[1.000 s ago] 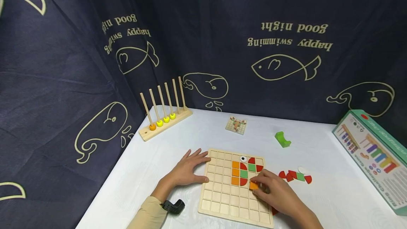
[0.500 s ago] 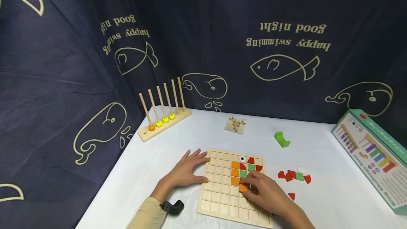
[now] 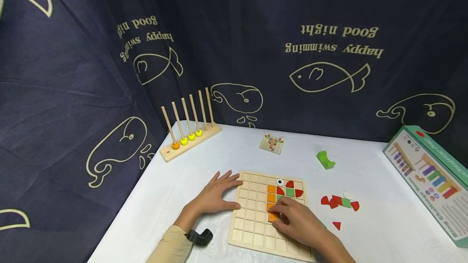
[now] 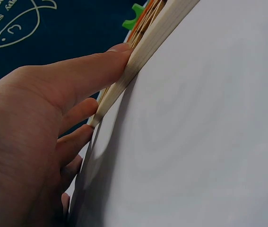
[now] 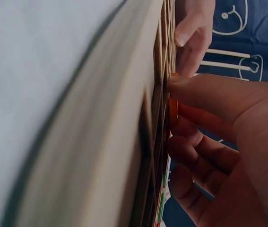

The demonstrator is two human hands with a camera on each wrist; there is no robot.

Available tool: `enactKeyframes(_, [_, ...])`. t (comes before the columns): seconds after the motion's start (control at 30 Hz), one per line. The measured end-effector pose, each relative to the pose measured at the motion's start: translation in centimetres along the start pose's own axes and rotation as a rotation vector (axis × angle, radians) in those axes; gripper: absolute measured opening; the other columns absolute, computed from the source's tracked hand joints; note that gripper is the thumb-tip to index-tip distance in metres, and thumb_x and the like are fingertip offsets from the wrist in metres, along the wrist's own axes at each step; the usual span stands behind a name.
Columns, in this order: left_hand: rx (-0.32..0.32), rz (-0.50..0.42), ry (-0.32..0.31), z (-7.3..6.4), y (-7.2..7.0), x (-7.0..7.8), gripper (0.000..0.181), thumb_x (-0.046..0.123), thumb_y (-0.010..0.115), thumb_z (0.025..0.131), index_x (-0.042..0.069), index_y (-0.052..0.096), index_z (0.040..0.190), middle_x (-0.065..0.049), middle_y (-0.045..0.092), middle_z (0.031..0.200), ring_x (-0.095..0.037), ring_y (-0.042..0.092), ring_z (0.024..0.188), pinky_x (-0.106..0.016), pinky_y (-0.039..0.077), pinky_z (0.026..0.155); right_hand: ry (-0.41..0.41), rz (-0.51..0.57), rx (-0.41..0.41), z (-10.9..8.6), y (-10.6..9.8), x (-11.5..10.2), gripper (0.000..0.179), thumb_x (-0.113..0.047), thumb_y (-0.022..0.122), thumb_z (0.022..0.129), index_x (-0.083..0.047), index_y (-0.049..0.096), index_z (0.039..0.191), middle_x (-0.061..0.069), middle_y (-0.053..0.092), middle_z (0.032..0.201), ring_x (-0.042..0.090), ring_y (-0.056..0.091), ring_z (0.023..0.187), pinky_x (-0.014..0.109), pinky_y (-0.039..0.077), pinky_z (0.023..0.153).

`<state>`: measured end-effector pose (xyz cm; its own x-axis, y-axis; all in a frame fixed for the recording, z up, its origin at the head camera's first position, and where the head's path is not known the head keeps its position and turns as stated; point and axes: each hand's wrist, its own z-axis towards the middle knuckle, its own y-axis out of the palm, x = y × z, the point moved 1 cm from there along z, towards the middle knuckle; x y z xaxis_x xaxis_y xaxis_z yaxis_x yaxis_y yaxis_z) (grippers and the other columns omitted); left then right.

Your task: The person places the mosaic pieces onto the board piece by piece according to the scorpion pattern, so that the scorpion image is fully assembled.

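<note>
Far left, the rack has an orange bead on its first peg and yellow beads on the next three; then here's the left hand, fingers stretched and spread, touching the board at its left edge; on to the board's cells, where a column of three orange squares sits beside a white disc, red quarters and green squares; behind the board lies the card; and just below that column, an orange tile is pinched by the right hand over the grid; further right come the green block, a cluster of loose tiles, a red triangle and, at the far side, the box.

Over to the left wrist, which gives us the board's thick wooden side and the thumb's tip at its rim; the right wrist shows the orange tile edge-on, thumb on one side and fingers on the other, close against the grid; whether it is fully seated, I cannot tell.
</note>
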<state>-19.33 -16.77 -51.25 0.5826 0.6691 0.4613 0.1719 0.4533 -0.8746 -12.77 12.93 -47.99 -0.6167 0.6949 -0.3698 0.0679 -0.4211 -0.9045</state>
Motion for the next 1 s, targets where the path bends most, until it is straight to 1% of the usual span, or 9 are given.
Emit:
enactKeyframes(0.13, [-0.001,0.0,0.001,0.04,0.04,0.01,0.078,0.067,0.063,0.079,0.024,0.048,0.143,0.003,0.034,0.153,-0.023,0.017,0.144,-0.05,0.004,0.116,-0.015,0.008,-0.002,0.18,0.03,-0.2,0.022,-0.027,0.075,0.082,-0.022,0.073,0.104,-0.016,0.05,0.087,0.002,0.046,0.073,0.019,0.04,0.064])
enactKeyframes(0.4, [0.005,0.013,0.002,0.09,0.0,0.09,0.077,0.064,0.065,0.079,0.024,0.049,0.142,0.003,0.034,0.153,-0.022,0.017,0.144,-0.05,0.005,0.116,-0.015,0.026,-0.023,0.34,-0.08,-0.42,0.022,-0.025,0.074,0.083,-0.022,0.074,0.104,-0.016,0.05,0.087,0.002,0.045,0.07,0.019,0.04,0.061])
enactKeyframes(0.67, [-0.002,0.007,-0.009,-0.01,-0.07,0.17,0.077,0.064,0.065,0.079,0.023,0.049,0.142,0.003,0.034,0.152,-0.022,0.017,0.144,-0.049,0.004,0.116,-0.019,0.027,-0.037,0.28,0.23,-0.33,0.024,-0.028,0.074,0.084,-0.021,0.074,0.107,-0.016,0.05,0.089,0.001,0.045,0.071,0.019,0.041,0.062])
enactKeyframes(1.0, [-0.004,0.006,-0.021,-0.07,-0.18,0.3,0.076,0.064,0.065,0.079,0.024,0.049,0.142,0.003,0.034,0.152,-0.022,0.017,0.144,-0.049,0.004,0.116,-0.064,-0.013,-0.041,0.3,0.16,-0.32,0.025,-0.031,0.074,0.085,-0.02,0.075,0.108,-0.015,0.05,0.091,0.001,0.044,0.073,0.019,0.042,0.062])
